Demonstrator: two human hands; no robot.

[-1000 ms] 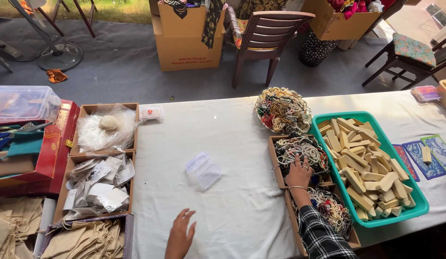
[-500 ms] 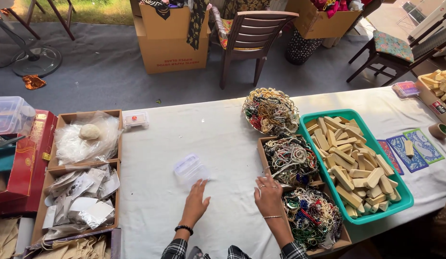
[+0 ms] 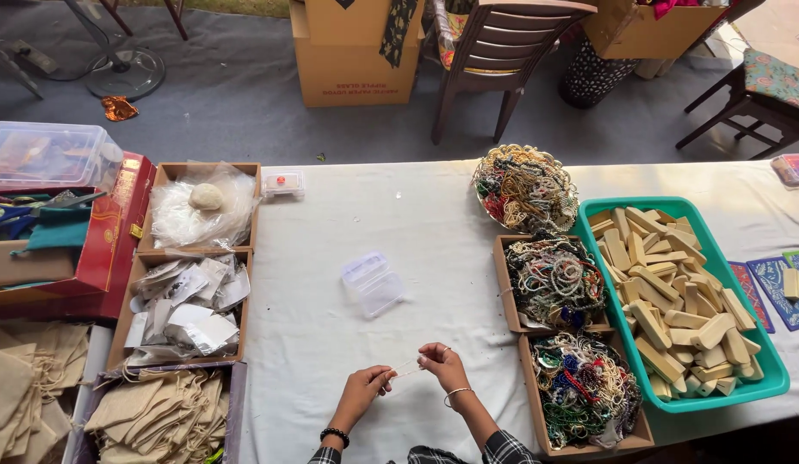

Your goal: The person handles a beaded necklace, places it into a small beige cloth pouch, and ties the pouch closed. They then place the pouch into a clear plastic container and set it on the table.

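Both hands are pinching a thin pale strand (image 3: 406, 369) low over the white tablecloth (image 3: 330, 309): left hand (image 3: 362, 391) and right hand (image 3: 440, 363) closing fingertips on its ends, near a clear plastic box (image 3: 373, 283).

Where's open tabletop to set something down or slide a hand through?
Bare white cloth runs between the left cardboard trays and the bead boxes, broken only by the clear plastic case. The left hand and right hand fill the near edge. The right side is packed: bead boxes against the green tray.
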